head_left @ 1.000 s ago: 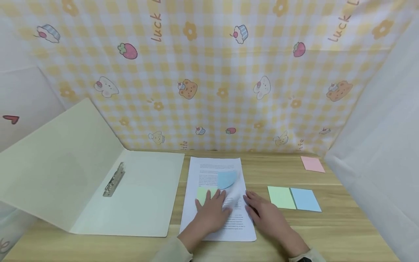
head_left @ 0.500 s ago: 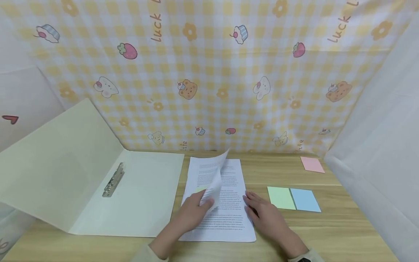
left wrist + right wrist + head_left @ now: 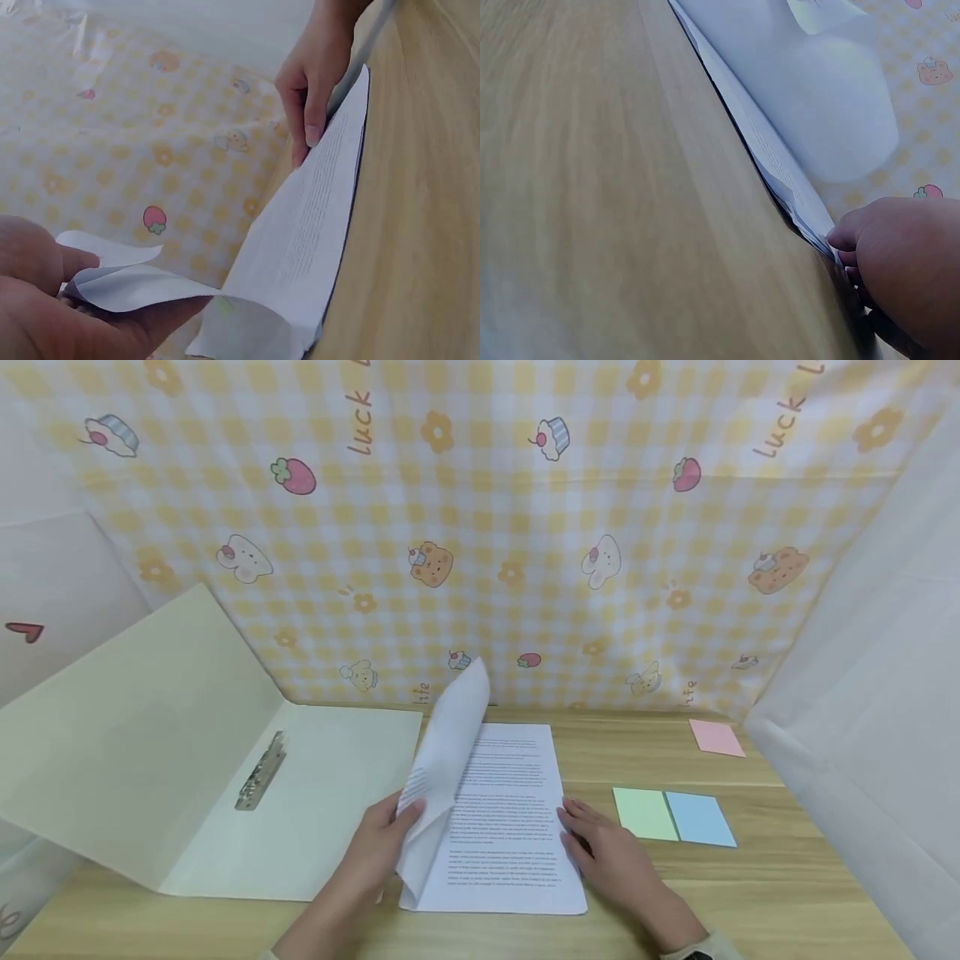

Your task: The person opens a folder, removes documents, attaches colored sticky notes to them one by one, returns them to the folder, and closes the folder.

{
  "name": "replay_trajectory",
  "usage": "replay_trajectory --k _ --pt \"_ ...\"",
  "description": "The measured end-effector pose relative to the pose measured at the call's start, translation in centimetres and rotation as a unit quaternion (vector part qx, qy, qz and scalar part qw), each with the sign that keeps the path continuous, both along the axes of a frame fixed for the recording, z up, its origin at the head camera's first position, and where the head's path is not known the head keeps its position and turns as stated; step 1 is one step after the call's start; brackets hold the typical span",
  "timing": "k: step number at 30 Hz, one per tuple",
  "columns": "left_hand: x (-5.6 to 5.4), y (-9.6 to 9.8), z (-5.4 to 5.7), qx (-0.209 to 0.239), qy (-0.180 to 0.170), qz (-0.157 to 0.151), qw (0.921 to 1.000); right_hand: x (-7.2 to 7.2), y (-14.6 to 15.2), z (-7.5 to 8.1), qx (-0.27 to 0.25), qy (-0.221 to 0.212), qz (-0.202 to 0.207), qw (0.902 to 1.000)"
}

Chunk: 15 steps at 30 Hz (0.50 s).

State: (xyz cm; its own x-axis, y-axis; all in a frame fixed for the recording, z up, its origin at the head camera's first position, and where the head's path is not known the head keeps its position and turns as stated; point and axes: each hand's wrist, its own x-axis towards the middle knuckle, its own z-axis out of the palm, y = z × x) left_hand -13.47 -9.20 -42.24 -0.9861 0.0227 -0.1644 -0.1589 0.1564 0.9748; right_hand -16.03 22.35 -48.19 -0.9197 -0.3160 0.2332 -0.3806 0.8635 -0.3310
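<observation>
Left grip: Bent white printed paper (image 3: 451, 718) is pinched between the thumb and fingers of the left hand (image 3: 381, 839), with the thumb pressed on top. Whether one sheet or more is held cannot be told.
Right grip: Nothing is seen pinched by the right hand (image 3: 611, 858); its fingers are kept close together, and the right edge of the flat stack of white printed paper (image 3: 517, 827) is touched by them.
Paper place: The bent paper is lifted over the stack's left edge, its top corner raised.
In the way: The stack's left part and some of the folder's right edge are hidden by the bent paper.
Left side: An open cream folder (image 3: 345, 793) with a silver metal clip (image 3: 261, 774) is seen, its cover tilted up.
Right side: Square green (image 3: 645, 814) and blue paper notes (image 3: 701, 818) are laid side by side.
Back right corner: A square pink paper note (image 3: 717, 737) is seen on the brown wooden table (image 3: 795, 893).
</observation>
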Motion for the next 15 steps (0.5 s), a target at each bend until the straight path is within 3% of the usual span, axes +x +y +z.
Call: replay_trajectory --k 8,15 --pt "1.0 -2.8 -1.1 0.053 -0.046 0.048 0.9964 0.1 -0.3 0.2 -0.001 0.000 -0.007 1.0000" --pt "0.9 -4.8 -2.0 0.106 -0.064 0.080 0.9891 0.1 -0.3 0.1 0.001 -0.001 -0.008 1.0000"
